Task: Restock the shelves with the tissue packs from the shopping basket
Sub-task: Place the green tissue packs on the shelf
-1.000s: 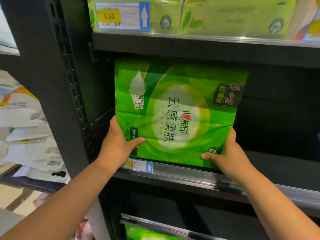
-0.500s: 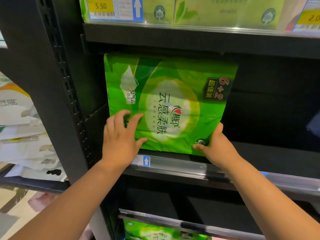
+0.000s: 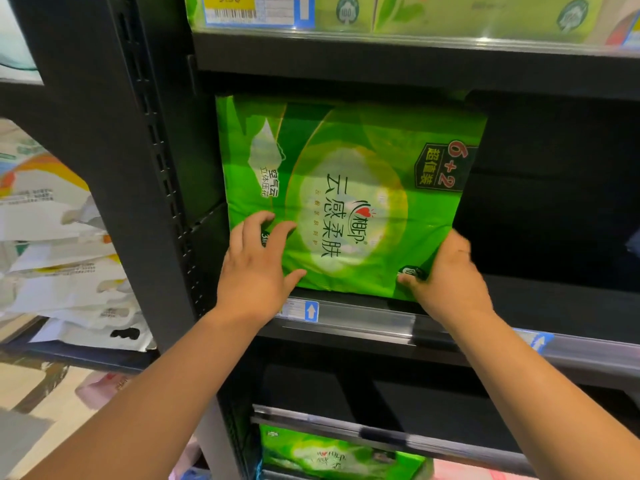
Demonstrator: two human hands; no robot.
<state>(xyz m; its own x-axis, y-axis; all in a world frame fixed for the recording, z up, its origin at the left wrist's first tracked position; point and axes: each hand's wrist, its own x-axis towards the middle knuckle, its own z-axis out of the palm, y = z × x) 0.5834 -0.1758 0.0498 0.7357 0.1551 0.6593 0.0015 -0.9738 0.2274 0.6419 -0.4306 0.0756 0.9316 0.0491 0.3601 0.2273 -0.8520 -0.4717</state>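
A large green tissue pack stands upright at the left end of the middle shelf, its printed face toward me. My left hand lies flat against the pack's lower left face with fingers spread. My right hand grips the pack's lower right corner, thumb on the front. The pack's bottom edge sits just behind the shelf's front rail. The shopping basket is not in view.
The black upright post borders the pack on the left. Pale green tissue packs fill the shelf above. Another green pack lies on the shelf below. To the right of the held pack the middle shelf is dark. White bags are stacked at left.
My left hand shifted from gripping the pack's lower left edge to pressing flat on its front. The pack went deeper onto the shelf and now stands on it.
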